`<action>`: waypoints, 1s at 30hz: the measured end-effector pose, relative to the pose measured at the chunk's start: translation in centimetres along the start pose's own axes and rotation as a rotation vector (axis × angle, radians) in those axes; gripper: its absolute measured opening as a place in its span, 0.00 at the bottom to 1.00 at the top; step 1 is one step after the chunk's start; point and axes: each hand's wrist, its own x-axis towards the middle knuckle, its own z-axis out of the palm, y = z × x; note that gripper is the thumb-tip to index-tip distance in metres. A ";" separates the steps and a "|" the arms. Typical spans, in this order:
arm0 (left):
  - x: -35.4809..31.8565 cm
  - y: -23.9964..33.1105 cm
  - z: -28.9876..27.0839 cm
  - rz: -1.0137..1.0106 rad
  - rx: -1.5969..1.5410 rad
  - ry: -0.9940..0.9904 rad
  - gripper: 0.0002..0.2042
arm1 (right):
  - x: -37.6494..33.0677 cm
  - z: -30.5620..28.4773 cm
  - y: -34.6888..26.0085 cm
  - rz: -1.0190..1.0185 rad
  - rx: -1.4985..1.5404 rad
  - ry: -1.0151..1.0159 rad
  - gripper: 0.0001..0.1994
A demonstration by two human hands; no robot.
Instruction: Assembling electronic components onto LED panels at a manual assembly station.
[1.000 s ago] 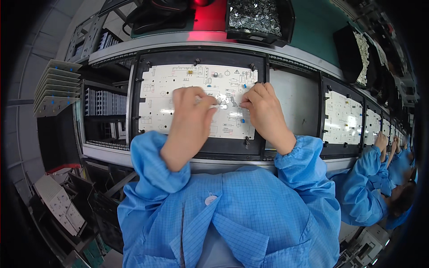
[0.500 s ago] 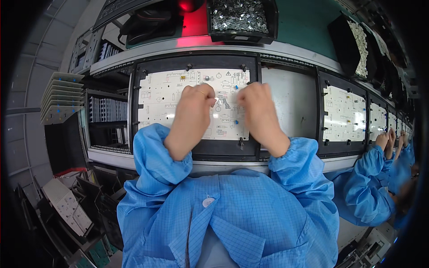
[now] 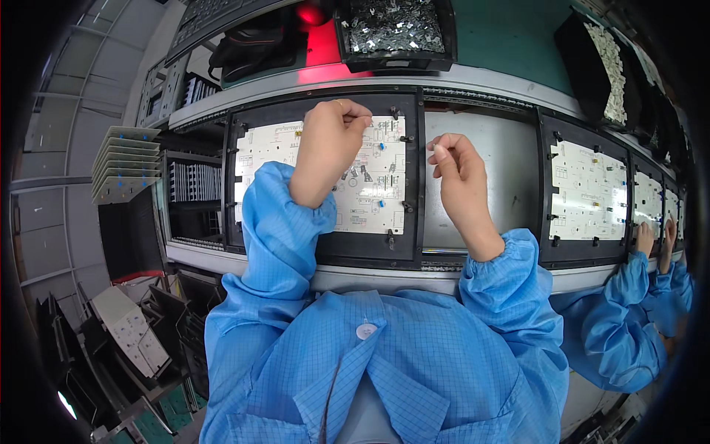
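Left grip [image 3: 327, 152]: pinched, contents unclear. Right grip [image 3: 462, 181]: curled, closure unclear. Board [image 3: 355, 203], beneath left grip: judged light, stiff; best edge-held.

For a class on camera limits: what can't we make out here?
Head view:
White board, middle: hidden by left hand and sleeve.
Anything in that hand or the right hand: too small.
Metal-piece bin, far end: cut off by upper edge.
Farthest boards: too small near rim.
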 end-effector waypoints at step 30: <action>0.5 0.4 2.3 0.322 0.343 -0.039 0.09 | 1.3 0.2 -1.0 -0.099 0.040 -0.010 0.02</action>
